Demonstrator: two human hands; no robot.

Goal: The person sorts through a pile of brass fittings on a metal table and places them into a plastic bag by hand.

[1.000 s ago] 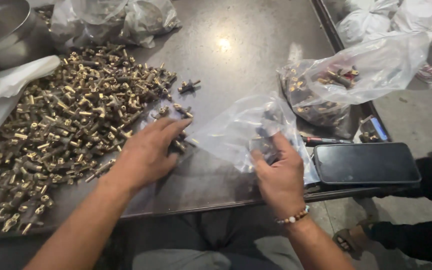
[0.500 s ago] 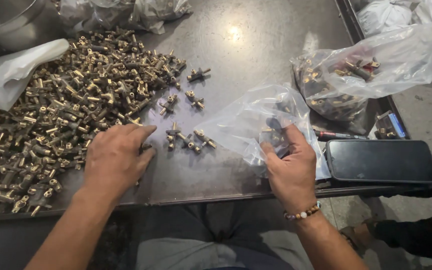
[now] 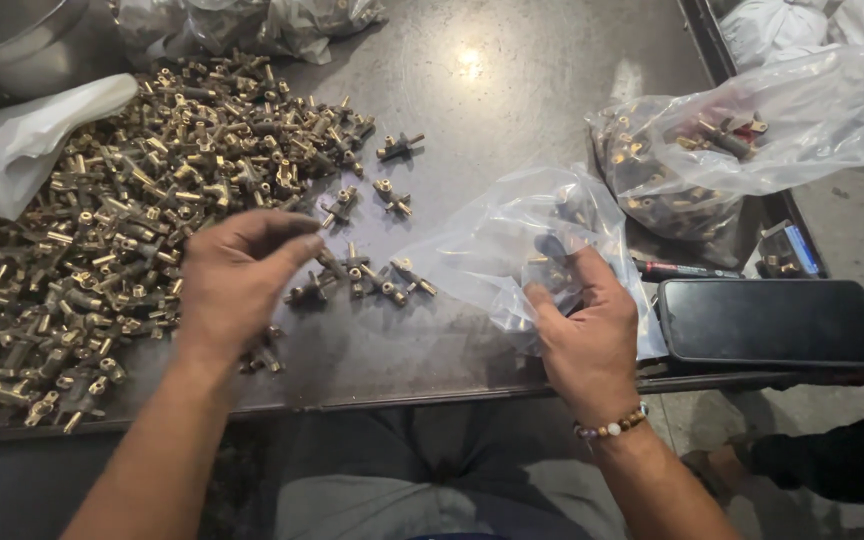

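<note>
Gathering step: left hand [image 3: 237, 285] curled, empty, over loose brass fittings [image 3: 367, 280]; right hand [image 3: 587, 335] at 3 o'clock pinching clear bag [image 3: 512, 245]. Next calls for pinching fittings, bag mouth open.

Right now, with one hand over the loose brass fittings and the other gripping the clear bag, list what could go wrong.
1. A few brass fittings lie close to the table edge under the left hand; a sweep could knock them off.
2. The clear bag is thin and pinched by the right hand; the sharp fittings might tear it.
3. The phone sits at the table's rim beside the bag; a tug might nudge it off.
</note>
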